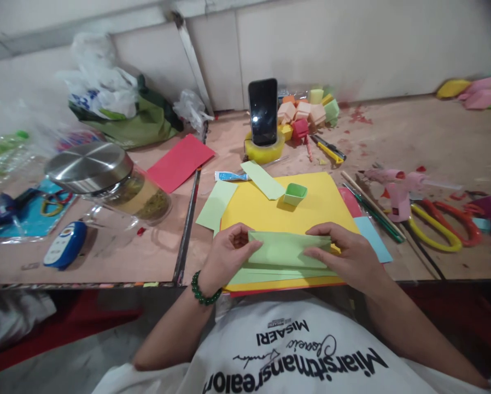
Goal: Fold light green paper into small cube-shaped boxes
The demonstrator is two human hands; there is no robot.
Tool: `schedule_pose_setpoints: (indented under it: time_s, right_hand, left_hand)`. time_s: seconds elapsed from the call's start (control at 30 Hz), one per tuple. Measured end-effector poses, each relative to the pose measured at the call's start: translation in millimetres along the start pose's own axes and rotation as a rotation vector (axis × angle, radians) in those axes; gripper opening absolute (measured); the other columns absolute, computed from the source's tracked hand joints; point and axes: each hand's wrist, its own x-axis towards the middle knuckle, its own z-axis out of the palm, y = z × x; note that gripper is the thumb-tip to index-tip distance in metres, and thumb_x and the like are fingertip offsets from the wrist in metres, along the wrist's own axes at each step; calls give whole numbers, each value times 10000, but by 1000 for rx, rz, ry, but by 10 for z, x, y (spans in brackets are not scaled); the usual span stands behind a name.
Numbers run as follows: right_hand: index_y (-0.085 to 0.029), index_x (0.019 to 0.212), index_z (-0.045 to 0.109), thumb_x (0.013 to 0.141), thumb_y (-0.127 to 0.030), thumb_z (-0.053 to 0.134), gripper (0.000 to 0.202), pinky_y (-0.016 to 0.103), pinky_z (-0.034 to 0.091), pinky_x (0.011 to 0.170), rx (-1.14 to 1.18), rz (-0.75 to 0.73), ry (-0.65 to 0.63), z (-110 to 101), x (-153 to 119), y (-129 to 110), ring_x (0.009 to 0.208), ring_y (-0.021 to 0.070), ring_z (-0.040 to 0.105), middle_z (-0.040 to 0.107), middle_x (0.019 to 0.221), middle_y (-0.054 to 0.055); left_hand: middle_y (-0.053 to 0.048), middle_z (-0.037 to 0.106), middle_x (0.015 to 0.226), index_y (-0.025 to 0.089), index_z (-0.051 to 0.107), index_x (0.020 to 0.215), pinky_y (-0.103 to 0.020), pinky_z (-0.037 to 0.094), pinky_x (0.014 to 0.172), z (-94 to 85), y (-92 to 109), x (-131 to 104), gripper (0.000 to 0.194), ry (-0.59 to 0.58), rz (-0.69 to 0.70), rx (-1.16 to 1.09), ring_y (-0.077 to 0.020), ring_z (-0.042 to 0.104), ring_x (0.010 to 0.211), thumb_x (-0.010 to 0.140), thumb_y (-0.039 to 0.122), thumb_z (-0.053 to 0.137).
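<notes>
A light green paper strip is stretched between my two hands, its long edges running left to right. My left hand pinches its left end between thumb and fingers. At the other end my right hand has the strip between thumb and fingers too. Beneath it lie more green sheets on a yellow sheet of paper. A small folded green paper box stands on the yellow sheet beyond my hands, beside a loose green paper strip.
A phone leans upright on a tape roll, near a pile of folded paper boxes. Left stand a lidded glass jar and a blue-white device. Right lie a pink glue gun and yellow-handled scissors.
</notes>
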Motion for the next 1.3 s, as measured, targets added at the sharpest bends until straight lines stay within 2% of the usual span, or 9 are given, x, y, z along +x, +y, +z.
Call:
schedule_pose_setpoints:
  time_s: [0.17,0.27,0.37,0.53,0.67,1.07,1.3]
  right_hand:
    - [-226,933,642,783,-483,658,298,250,491,495,82,95,42,50,-17,25,633,157,621,684,774,25]
    - [-222,969,632,791,-426,656,272,222,411,424,179,156,81,82,-29,50,511,112,509,547,608,-35]
    - [-219,987,616,784,-364,660,253,213,372,429,263,181,140,110,-22,57,499,97,435,429,559,-66]
    - [-207,993,589,747,-319,681,285,221,365,458,350,202,199,133,25,13,491,87,380,374,543,-91]
    - [-199,978,579,723,-319,690,303,228,385,469,391,221,235,136,46,-3,494,89,417,435,549,-88]
    - [-176,951,609,740,-359,674,287,226,394,462,368,229,232,130,22,19,492,94,479,536,543,-62]
    - [-187,956,631,758,-364,682,271,208,400,439,288,221,229,141,-28,64,481,90,492,575,559,-48]
  left_hand:
    - [25,517,532,152,579,612,-193,363,450,9,1,-8,270,47,-15,-53,-77,433,497,674,375,719]
    - [18,537,531,150,599,608,-194,373,452,4,-13,-1,255,53,-16,-55,-82,449,500,666,365,722]
    - [21,528,518,149,598,597,-193,360,449,-3,-13,1,255,55,-21,-44,-79,439,489,667,364,715]
    - [23,512,500,147,595,586,-189,324,432,-28,-1,-12,274,58,-45,-16,-76,417,472,662,380,717]
    - [23,517,504,147,604,603,-183,318,426,-50,-3,-14,281,43,-63,-11,-75,417,465,667,397,715]
    - [-7,585,575,139,628,640,-191,394,491,-63,35,-23,266,21,30,68,-99,490,536,721,390,666]
    - [12,519,535,151,553,612,-207,362,494,-88,68,-46,283,-22,108,173,-98,449,524,777,378,587]
